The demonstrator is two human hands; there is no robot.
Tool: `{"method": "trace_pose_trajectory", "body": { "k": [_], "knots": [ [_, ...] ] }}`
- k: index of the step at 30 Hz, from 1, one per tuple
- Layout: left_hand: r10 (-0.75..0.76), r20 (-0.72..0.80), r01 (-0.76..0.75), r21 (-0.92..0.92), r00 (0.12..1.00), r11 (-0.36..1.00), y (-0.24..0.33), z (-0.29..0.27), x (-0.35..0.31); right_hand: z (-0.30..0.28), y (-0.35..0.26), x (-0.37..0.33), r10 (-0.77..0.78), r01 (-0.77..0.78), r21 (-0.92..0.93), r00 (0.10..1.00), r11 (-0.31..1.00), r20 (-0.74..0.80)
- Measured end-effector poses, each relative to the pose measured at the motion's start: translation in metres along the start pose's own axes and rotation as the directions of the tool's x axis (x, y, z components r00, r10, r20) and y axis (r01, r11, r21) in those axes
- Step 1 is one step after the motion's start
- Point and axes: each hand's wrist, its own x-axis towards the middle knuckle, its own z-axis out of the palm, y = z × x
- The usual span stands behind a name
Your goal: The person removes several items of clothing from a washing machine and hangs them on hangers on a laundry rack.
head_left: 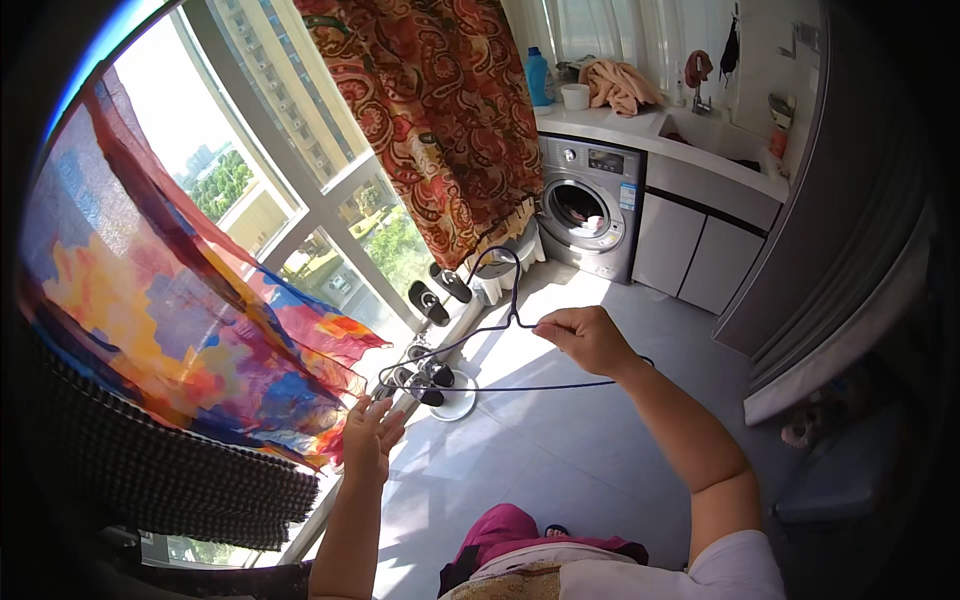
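Observation:
A dark wire clothes hanger [520,389] is in the air in front of me, its hook pointing up and away. My right hand [588,340] pinches its sloping shoulder just right of the neck. At the hanger's left end is my left hand [372,438], palm up with the fingers spread; it does not grip the wire. Close beside that hand hangs a sheer multicoloured scarf [215,310] in blue, orange and red. A black-and-white checked cloth [190,470] hangs below the scarf.
Tall windows run along the left. A red paisley cloth [430,110] hangs ahead, near a front-loading washing machine [590,215] with its door open. Black shoes [428,302] line the sill. A counter with a sink [725,150] holds a peach cloth [620,85] and blue bottle [538,78].

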Motion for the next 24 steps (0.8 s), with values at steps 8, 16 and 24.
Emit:
{"method": "trace_pose_trajectory", "body": {
  "k": [8, 16, 24],
  "knots": [
    [0.495, 0.606, -0.771, 0.581, 0.623, 0.259, -0.076, 0.197, 0.153, -0.071, 0.179, 0.079, 0.462, -0.464, -0.023, 0.885, 0.886, -0.067],
    [-0.081, 0.744, -0.588, 0.586, 0.664, 0.557, -0.099, 0.412, 0.287, -0.137, 0.282, 0.189, 0.533, -0.556, -0.007, 0.795, 0.831, 0.29],
    [0.034, 0.542, -0.453, 0.664, 0.839, 0.594, -0.126, 0.514, 0.432, -0.249, 0.434, 0.292, 0.414, -0.335, -0.364, 0.895, 0.869, 0.163]
  ]
}}
